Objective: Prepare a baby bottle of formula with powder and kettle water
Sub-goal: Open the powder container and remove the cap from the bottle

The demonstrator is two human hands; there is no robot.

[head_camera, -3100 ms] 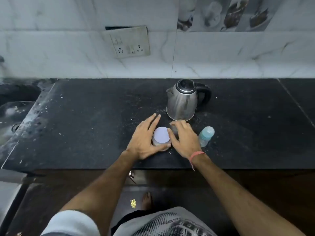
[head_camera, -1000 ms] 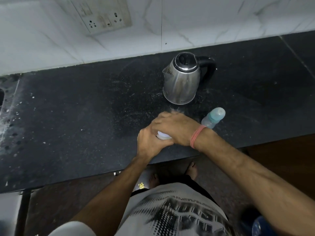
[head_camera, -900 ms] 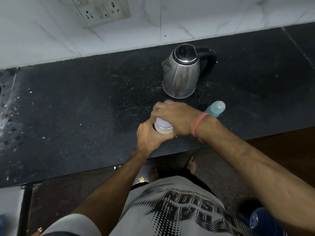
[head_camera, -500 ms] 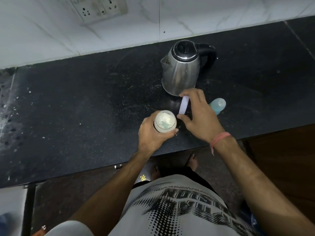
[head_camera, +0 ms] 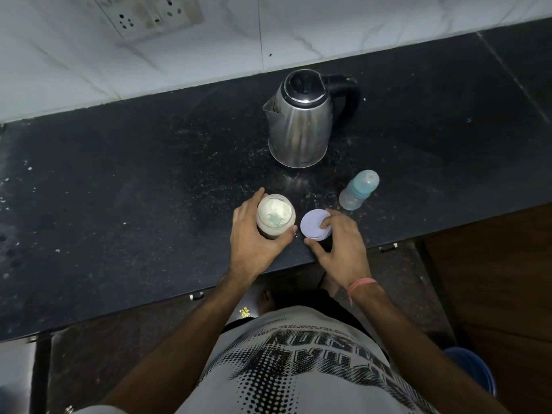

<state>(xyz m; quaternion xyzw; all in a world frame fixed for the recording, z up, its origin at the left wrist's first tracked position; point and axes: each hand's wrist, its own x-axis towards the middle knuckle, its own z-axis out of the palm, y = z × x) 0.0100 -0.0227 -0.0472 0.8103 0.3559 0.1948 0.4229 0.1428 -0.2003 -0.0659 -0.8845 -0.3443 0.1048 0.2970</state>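
An open jar of white powder [head_camera: 274, 215] stands near the front edge of the black counter [head_camera: 134, 180], and my left hand [head_camera: 254, 237] grips its side. Its pale lilac lid [head_camera: 313, 227] lies flat just right of the jar, with my right hand [head_camera: 337, 243] holding it between thumb and fingertips. A capped baby bottle [head_camera: 358, 191] with a teal top stands to the right of the lid. Behind them, the steel kettle [head_camera: 301, 121] stands with its lid closed and its black handle to the right.
A white tiled wall with a socket plate [head_camera: 152, 13] runs behind the counter. The counter's front edge lies right under my wrists. A blue container [head_camera: 475, 372] sits on the floor at the lower right.
My right hand has lifted the lid off the jar and brought it down flat onto the counter to the right. My left hand has kept hold of the jar.
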